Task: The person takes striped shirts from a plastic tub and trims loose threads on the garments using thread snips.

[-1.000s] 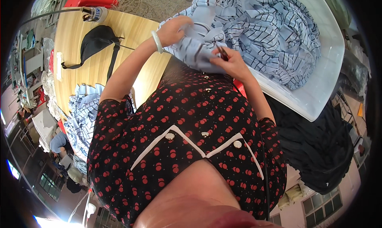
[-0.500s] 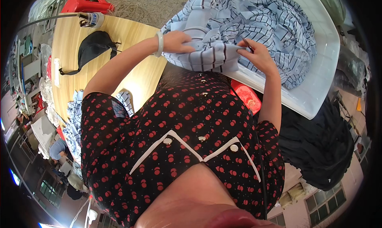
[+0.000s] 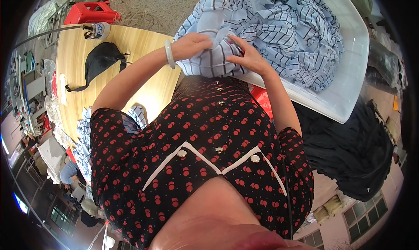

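Both hands grip a blue striped garment at the near edge of a white table.

Head view: the left hand [image 3: 192, 44] closes its fingers on a fold of the striped garment [image 3: 266, 27], a pale bangle [image 3: 169, 54] on its wrist. Just right of it, the right hand [image 3: 248, 58] pinches the same cloth with bent fingers. The garment lies heaped on the white table [image 3: 349, 88], far from the body. A black bag [image 3: 100, 60] rests on the wooden table [image 3: 144, 82] to the left.

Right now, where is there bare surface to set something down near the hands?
Bare wood on the wooden table, between the black bag and the left hand. The white tray is bare only along its right rim; striped shirts crowd the rest, under the right hand.
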Action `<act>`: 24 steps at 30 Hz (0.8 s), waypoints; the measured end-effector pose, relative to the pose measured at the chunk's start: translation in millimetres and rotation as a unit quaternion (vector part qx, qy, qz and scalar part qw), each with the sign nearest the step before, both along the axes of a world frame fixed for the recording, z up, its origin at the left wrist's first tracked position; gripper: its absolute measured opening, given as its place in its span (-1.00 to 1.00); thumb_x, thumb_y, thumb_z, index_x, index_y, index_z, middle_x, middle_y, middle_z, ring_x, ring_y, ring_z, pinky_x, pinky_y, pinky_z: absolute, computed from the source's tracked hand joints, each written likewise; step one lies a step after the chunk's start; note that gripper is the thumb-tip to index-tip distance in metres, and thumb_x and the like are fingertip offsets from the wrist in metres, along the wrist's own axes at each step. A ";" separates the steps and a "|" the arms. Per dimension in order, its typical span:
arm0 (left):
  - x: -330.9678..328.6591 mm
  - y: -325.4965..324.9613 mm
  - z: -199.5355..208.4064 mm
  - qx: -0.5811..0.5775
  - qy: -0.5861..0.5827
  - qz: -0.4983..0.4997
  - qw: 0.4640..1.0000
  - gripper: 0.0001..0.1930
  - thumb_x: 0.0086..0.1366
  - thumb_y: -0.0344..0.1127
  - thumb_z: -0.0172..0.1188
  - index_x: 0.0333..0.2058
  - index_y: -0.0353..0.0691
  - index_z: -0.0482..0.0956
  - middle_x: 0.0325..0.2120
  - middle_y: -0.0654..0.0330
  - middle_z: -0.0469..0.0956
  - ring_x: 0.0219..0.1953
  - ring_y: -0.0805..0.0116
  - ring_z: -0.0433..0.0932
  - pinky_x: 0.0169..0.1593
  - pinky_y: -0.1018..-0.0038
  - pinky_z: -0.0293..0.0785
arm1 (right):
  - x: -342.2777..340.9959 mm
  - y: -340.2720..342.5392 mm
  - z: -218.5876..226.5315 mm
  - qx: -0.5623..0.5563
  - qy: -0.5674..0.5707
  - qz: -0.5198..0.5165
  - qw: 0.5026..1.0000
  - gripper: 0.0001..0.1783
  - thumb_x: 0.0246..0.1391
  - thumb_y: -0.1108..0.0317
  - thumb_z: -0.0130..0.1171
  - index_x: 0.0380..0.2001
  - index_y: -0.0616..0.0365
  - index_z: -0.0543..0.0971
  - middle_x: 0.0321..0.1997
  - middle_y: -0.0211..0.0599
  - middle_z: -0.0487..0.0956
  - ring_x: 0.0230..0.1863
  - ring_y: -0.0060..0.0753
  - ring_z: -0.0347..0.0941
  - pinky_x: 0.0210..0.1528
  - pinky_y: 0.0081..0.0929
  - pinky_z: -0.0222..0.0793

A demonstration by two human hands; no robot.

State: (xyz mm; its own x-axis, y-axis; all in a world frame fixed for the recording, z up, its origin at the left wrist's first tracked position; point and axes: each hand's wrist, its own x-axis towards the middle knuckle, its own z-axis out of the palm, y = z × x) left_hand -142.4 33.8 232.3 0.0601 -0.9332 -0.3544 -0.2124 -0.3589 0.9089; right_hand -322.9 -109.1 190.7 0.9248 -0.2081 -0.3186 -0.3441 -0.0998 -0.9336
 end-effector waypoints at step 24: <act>-4.1 19.9 186.7 -0.263 0.091 0.234 0.932 -0.65 0.11 -0.34 -0.15 -0.18 -0.51 0.32 -0.28 0.05 0.42 -0.20 0.32 0.36 -0.07 0.48 0.18 | 71.8 -42.4 83.4 0.075 -0.188 -0.149 0.968 -0.74 -0.28 0.54 0.16 -0.40 0.15 0.43 -0.50 -0.57 0.40 -0.44 -0.74 0.23 -0.38 -0.72 0.18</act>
State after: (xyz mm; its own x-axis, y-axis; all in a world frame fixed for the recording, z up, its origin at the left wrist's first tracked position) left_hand -146.5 53.7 419.0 0.4867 -0.8679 0.0996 0.0308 0.1310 0.9909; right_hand -251.1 -151.5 274.2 0.8874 -0.4607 -0.0185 0.0299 0.0976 -0.9948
